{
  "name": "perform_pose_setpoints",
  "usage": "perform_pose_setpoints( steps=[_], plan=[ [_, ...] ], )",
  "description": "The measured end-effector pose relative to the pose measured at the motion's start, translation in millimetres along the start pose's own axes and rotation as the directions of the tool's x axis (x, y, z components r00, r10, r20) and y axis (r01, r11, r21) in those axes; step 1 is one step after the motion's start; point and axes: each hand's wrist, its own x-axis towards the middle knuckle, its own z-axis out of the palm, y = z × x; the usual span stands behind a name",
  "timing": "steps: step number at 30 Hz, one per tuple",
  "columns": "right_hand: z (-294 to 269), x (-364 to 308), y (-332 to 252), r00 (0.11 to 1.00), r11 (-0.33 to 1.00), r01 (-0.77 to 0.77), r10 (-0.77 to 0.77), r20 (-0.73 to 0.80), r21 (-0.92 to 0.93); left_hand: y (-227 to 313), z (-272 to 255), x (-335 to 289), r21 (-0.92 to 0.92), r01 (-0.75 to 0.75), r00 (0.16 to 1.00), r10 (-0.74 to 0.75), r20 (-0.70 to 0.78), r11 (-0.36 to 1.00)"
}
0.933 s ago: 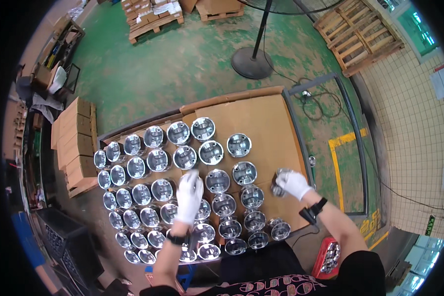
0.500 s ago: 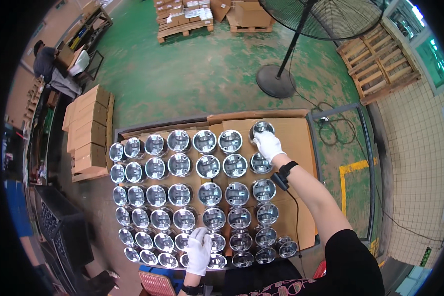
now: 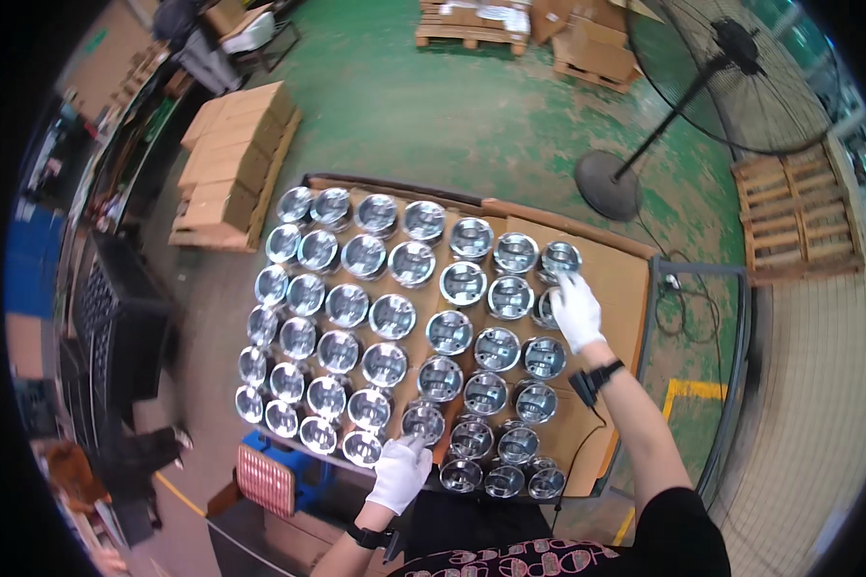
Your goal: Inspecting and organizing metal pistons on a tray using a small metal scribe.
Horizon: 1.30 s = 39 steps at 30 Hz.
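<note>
Rows of shiny metal engine pistons [image 3: 449, 332] stand upright, crowns up, on a cardboard-covered cart [image 3: 611, 332] in front of me. My right hand [image 3: 577, 313], in a white glove, is at the right-hand column with fingers stretched out. Its fingertips lie by the near edge of the far-right piston [image 3: 561, 258] and partly cover the piston behind the glove [image 3: 546, 308]. My left hand [image 3: 401, 473], also gloved, rests low over the near edge, fingers extended onto a piston [image 3: 422, 421]. Whatever lies directly beneath the left palm is hidden.
A pedestal fan [image 3: 608, 185] stands beyond the cart, with a wooden pallet [image 3: 799, 216] at right. Stacked cartons [image 3: 231, 163] sit at the left, near a person [image 3: 197, 43]. A reddish ribbed panel [image 3: 266, 479] is by the near left corner. A cable hangs from my right wrist.
My view has turned, so the cart appears tilted. My right hand has drawn back from the top of the far-right piston. My left hand stays over the near rows, fingers still extended.
</note>
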Motion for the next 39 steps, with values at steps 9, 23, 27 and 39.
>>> perform_pose_setpoints(
  steps=[9,23,27,39],
  plan=[
    [-47,-294,29,0.967,0.995,-0.095,0.096,0.234,-0.018,5,43,-162,0.055,0.105,0.988,-0.111,0.109,0.993],
    [12,-412,-59,0.691,0.765,0.404,-0.614,0.381,0.501,80,66,-388,-0.303,0.624,0.737,-0.672,-0.078,0.72],
    [24,-402,-136,0.511,0.674,0.512,-0.737,0.442,0.532,51,122,-448,-0.259,0.661,0.663,-0.71,-0.237,0.704],
    [65,-544,-381,-0.142,0.186,0.822,-0.849,0.51,0.538,7,146,-634,-0.704,0.684,0.132,-0.982,-0.138,0.191]
  ],
)
